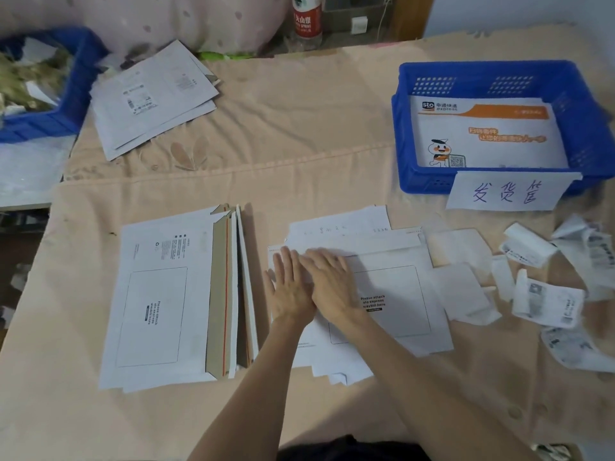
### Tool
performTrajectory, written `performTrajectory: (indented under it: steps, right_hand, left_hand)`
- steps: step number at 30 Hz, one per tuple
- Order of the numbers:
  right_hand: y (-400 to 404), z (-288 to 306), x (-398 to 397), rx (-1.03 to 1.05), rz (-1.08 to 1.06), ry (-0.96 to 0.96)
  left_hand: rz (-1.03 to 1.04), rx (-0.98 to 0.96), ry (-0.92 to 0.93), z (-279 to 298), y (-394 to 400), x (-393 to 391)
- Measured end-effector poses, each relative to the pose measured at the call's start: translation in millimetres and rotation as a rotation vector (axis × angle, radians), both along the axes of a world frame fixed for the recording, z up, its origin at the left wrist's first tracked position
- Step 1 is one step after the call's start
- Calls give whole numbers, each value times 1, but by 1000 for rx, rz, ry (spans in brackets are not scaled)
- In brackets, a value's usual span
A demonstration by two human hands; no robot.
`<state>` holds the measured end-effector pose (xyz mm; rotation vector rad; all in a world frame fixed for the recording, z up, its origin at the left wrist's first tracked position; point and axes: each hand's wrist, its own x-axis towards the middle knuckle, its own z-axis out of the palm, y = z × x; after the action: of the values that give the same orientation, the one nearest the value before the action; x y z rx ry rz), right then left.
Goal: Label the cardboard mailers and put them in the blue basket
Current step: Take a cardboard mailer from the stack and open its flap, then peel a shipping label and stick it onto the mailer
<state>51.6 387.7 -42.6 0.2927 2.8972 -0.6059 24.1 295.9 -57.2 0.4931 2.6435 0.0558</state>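
A white cardboard mailer (396,304) with a printed waybill box lies in the middle of the table on top of other sheets. My left hand (289,287) and my right hand (329,281) both press flat on its left part, fingers spread, the right partly over the left. A stack of white mailers (159,301) with open brown flaps lies to the left. The blue basket (416,181) at the far right holds a mailer printed in orange (482,128) and carries a handwritten paper sign (506,194).
Curled labels and backing papers (545,294) lie scattered at the right. More mailers (153,98) sit at the far left beside a second blue basket (43,124) full of scraps. A bottle (307,18) stands at the back edge.
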Motion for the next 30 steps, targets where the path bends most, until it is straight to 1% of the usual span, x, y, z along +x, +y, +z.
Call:
performTrajectory:
  steps: [2,5,7,10,12,14,15,16,17,18,19,20,21,22,23,25,26,28,30]
  right_hand:
    - [-4,-11,7,3,10,-8]
    - [-3,-18,16,38,88,-157]
    - [-5,-17,17,71,90,-147]
    - [-10,-21,17,66,66,-99]
    - [-5,-19,15,1,40,-27]
    - [7,-17,7,-212,-37,101]
    - [15,-8,3,-446,-159,89]
    - [26,0,2,-698,-358,86]
    - [38,6,3,-807,-577,138]
    - [52,13,6,-781,-732,204]
    - [67,16,12,-632,-786,231]
    - [81,16,20,-452,-764,214]
    - [93,14,27,-272,-704,158]
    - [102,11,35,-145,-640,93]
    - [109,7,42,-67,-588,42]
    - [113,0,53,4,-499,-39]
    - [113,-4,57,21,-464,-74]
    - [113,-11,62,61,-406,-170]
    - [114,-15,64,123,-343,-283]
  left_hand:
    - [-27,-11,-5,-1,-5,-1]
    - [-34,-12,-42,2,-3,-3]
    - [-40,-42,-56,1,-3,-4]
    - [-46,-66,-38,1,-4,-4]
    - [-49,-80,-19,1,-4,-4]
    - [-37,-62,7,4,-2,-5]
    - [-20,-45,30,6,-1,-5]
    - [-1,-34,63,9,0,-6]
    - [18,-30,102,13,3,-8]
    - [45,-28,135,17,7,-10]
    - [82,-23,158,21,13,-12]
    - [116,3,178,26,21,-12]
    - [124,60,197,30,32,-12]
    - [86,143,209,32,45,-11]
    - [-6,218,201,33,60,-7]
    - [-237,293,128,34,91,5]
    - [-314,288,78,33,105,12]
    - [-352,228,2,30,126,20]
    - [-322,150,-11,24,136,23]
